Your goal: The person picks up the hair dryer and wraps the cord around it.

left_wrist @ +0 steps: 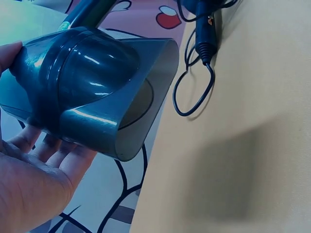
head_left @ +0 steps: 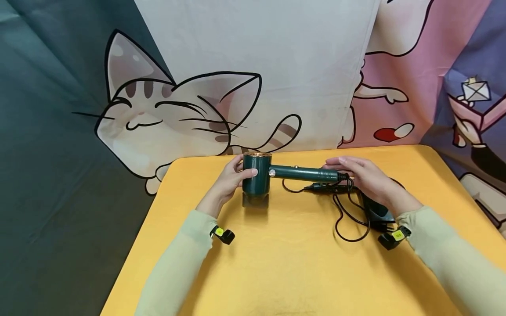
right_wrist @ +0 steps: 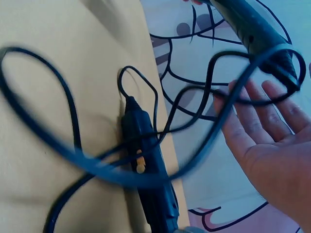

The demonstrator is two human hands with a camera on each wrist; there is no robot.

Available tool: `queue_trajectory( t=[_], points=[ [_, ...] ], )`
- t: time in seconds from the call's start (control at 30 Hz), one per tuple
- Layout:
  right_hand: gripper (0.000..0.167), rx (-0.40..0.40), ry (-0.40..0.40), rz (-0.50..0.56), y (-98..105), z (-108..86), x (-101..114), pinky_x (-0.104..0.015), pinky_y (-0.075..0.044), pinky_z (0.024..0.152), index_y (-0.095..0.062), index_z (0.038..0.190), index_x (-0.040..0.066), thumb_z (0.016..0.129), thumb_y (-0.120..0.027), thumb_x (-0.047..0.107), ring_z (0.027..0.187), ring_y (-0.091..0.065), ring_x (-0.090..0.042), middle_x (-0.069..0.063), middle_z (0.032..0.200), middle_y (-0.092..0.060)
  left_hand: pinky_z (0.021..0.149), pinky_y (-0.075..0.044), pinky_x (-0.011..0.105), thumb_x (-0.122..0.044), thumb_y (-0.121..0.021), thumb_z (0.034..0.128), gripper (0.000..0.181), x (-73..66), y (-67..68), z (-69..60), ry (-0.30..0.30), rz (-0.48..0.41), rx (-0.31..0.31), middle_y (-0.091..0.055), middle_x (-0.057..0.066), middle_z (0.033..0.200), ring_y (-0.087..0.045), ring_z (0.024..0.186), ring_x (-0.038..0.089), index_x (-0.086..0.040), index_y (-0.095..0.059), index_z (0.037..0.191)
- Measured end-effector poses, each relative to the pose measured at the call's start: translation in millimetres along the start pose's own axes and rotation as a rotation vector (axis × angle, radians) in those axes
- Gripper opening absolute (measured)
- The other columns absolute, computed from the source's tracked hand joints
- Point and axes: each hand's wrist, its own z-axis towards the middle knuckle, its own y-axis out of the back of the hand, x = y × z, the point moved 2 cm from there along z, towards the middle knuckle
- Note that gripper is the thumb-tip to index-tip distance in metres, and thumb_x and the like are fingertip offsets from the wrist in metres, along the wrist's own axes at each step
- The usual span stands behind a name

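A dark green hair dryer is raised above the yellow table, its handle pointing right. My left hand grips its round head, thumb on the near side and fingers behind. A translucent flat nozzle faces down from the head; the left wrist view shows its wide mouth. By the handle's end is my right hand, its fingers mostly straight. In the right wrist view the dryer's black cord loops in front of that hand; whether the fingertips touch the handle I cannot tell.
Below the handle's end lies a slim black corded device with a gold-coloured switch, seen in the right wrist view. A larger black object sits under my right wrist. Cartoon-printed cloth stands behind the yellow table.
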Motion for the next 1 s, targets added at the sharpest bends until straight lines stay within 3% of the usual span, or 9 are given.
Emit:
queue_trajectory(
  t=[0.13,0.3,0.53,0.67,0.83,1.0],
  points=[
    [0.039,0.001,0.023,0.066,5.5,-1.7,0.5,-0.027,-0.057,0.098,-0.066,0.14,0.018,0.117,-0.041,0.036,0.124,-0.066,-0.009,-0.001,0.14,-0.07,0.086,-0.061,0.037,-0.014,-0.07,0.0947,0.065,0.2,1.2,-4.0,-0.015,-0.037,-0.033,-0.06,0.023,0.143,-0.068,0.111,0.024,-0.008,-0.044,0.154],
    [0.037,-0.015,0.01,0.078,8.4,-5.0,-3.2,-0.027,-0.057,0.098,-0.064,0.139,0.025,0.117,-0.04,0.039,0.121,-0.067,-0.008,0.011,0.138,-0.068,0.085,-0.061,0.037,-0.016,-0.071,0.0934,0.062,0.3,4.1,-8.1,-0.015,-0.067,-0.08,-0.062,0.023,0.141,-0.069,0.109,0.023,-0.01,-0.047,0.151],
    [0.067,-0.002,-0.047,-0.009,7.2,-15.2,-11.3,-0.03,-0.057,0.099,-0.036,0.162,-0.001,0.116,-0.031,0.048,0.122,-0.068,-0.013,0.004,0.134,-0.068,0.089,-0.06,0.041,-0.019,-0.07,0.0945,0.063,-0.7,13.7,-12.2,-0.01,-0.049,-0.131,-0.06,0.023,0.143,-0.067,0.112,0.026,-0.01,-0.046,0.152],
    [0.071,0.017,-0.033,-0.046,2.1,-22.8,-20.4,-0.029,-0.057,0.099,-0.023,0.165,-0.007,0.117,-0.03,0.044,0.121,-0.07,-0.012,0.005,0.134,-0.069,0.086,-0.06,0.038,-0.019,-0.071,0.0957,0.06,-0.4,18.4,-12.5,-0.002,-0.057,-0.168,-0.061,0.022,0.143,-0.068,0.11,0.024,-0.012,-0.048,0.15],
    [0.055,-0.015,0.006,-0.126,-11.9,-32.3,-31.8,-0.031,-0.059,0.096,-0.04,0.155,-0.009,0.117,-0.043,0.031,0.115,-0.074,-0.019,-0.002,0.126,-0.075,0.083,-0.06,0.035,-0.019,-0.072,0.0967,0.057,-1.3,19.1,-14.2,0.009,-0.052,-0.202,-0.063,0.02,0.142,-0.069,0.109,0.024,-0.012,-0.049,0.149],
    [0.035,-0.105,0.055,-0.23,-21.5,-37.3,-27.6,-0.025,-0.059,0.084,-0.06,0.134,-0.009,0.112,-0.058,0.017,0.089,-0.074,-0.017,0.002,0.107,-0.077,0.085,-0.058,0.037,-0.02,-0.072,0.0966,0.056,-2.7,19.3,-15.7,0.01,-0.038,-0.214,-0.063,0.02,0.142,-0.067,0.113,0.028,-0.014,-0.049,0.148]
  ],
)
